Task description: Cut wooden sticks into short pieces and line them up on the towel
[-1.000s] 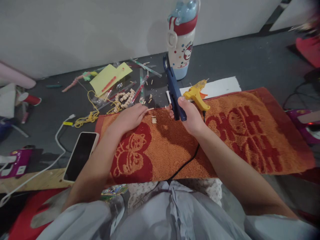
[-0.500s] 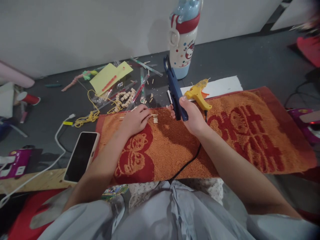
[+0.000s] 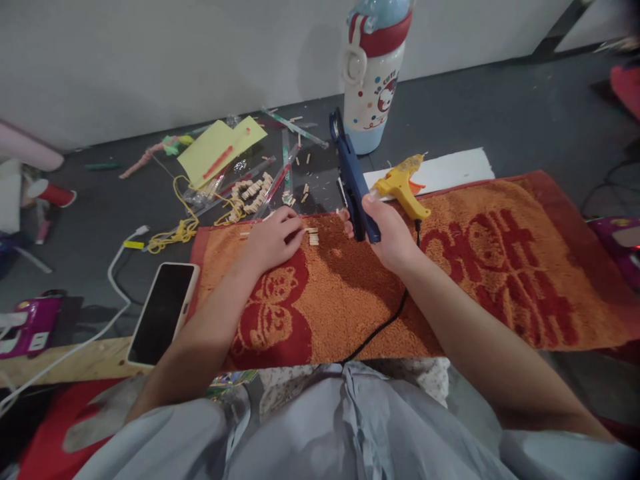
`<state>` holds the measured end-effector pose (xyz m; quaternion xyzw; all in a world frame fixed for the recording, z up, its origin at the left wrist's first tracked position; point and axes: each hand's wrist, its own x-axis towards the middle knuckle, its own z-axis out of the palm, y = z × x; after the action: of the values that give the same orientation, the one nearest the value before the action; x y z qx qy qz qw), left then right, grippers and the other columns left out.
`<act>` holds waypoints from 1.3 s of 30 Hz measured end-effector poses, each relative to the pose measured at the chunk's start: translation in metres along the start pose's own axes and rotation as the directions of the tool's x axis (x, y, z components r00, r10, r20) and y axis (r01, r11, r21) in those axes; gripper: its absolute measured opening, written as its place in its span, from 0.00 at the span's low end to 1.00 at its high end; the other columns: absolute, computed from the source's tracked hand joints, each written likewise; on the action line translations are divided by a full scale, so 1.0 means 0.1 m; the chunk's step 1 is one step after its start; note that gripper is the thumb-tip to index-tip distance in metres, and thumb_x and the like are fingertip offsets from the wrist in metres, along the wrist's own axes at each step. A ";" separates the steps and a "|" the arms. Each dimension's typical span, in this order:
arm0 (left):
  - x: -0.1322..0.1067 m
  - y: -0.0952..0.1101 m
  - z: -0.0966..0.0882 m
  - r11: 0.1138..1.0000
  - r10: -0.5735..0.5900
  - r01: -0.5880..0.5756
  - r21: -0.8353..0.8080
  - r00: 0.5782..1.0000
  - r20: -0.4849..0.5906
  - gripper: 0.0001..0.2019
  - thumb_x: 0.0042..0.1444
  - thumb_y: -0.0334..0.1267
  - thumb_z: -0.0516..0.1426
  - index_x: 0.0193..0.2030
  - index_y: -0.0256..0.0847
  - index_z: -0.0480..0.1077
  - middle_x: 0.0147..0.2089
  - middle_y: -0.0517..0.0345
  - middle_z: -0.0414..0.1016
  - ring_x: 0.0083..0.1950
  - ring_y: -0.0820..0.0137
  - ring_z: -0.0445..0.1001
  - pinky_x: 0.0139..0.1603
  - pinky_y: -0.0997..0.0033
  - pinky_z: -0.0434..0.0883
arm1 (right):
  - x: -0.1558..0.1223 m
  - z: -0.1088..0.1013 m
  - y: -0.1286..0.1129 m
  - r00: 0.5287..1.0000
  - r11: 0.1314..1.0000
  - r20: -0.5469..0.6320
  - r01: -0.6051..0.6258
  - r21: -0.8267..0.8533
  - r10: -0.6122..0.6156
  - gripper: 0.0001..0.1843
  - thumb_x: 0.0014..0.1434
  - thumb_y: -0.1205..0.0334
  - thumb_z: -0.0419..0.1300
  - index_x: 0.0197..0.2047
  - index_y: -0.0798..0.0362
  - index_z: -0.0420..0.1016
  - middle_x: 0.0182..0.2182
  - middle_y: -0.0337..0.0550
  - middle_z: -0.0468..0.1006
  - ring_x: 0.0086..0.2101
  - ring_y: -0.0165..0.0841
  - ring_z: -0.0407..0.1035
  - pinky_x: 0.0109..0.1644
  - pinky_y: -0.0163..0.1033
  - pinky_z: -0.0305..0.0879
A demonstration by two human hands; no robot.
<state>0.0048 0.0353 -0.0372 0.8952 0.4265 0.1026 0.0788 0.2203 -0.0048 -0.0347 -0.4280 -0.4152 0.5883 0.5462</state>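
Observation:
In the head view my right hand is closed around a long navy-blue tool. It has two arms and looks like a stapler, tilted upright above the towel. My left hand rests on the orange towel with its fingers closed on a thin wooden stick, whose end pokes out past the fingertips. Right beside that end lies a small row of short wooden pieces. Behind my right hand a yellow glue gun lies across the towel's far edge and a white board.
A tall bottle stands by the wall. Yellow paper, plastic-wrapped sticks, yellow string and a ring of wooden bits lie at the back left. A phone and a white cable are left of the towel.
The view has shifted slightly. Both hands keep nearly the same pose, with the blue tool still in my right hand and the stick in my left.

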 end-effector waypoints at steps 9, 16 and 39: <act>0.00 0.03 0.00 1.000 -0.021 0.021 0.023 1.000 0.005 0.12 0.62 0.43 0.49 0.37 0.42 0.71 0.48 0.53 0.71 0.44 0.69 0.71 0.38 0.72 0.66 | 0.00 0.00 0.01 1.000 1.000 0.007 -0.001 0.025 0.001 0.21 0.56 0.40 0.56 0.30 0.50 0.66 0.30 0.42 0.72 0.27 0.31 0.68 0.33 0.41 0.68; 0.00 0.02 0.03 0.999 -0.010 0.011 0.034 0.999 -0.031 0.12 0.62 0.43 0.50 0.37 0.41 0.71 0.47 0.53 0.71 0.43 0.69 0.71 0.37 0.72 0.66 | -0.01 0.01 -0.01 1.000 1.000 0.008 -0.007 0.020 0.007 0.21 0.56 0.40 0.56 0.30 0.50 0.65 0.29 0.41 0.70 0.27 0.31 0.66 0.32 0.40 0.66; 0.02 0.03 0.07 0.998 0.003 0.005 0.068 0.993 -0.118 0.10 0.59 0.42 0.53 0.33 0.41 0.72 0.43 0.55 0.72 0.39 0.72 0.71 0.30 0.74 0.62 | -0.02 0.02 -0.04 1.000 1.000 0.012 -0.007 -0.006 0.007 0.21 0.54 0.40 0.56 0.29 0.51 0.64 0.28 0.38 0.68 0.25 0.27 0.63 0.30 0.36 0.65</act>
<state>0.0100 0.0341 -0.0428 0.8896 0.4340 0.1408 0.0227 0.2192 -0.0063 -0.0300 -0.4279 -0.4186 0.5915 0.5403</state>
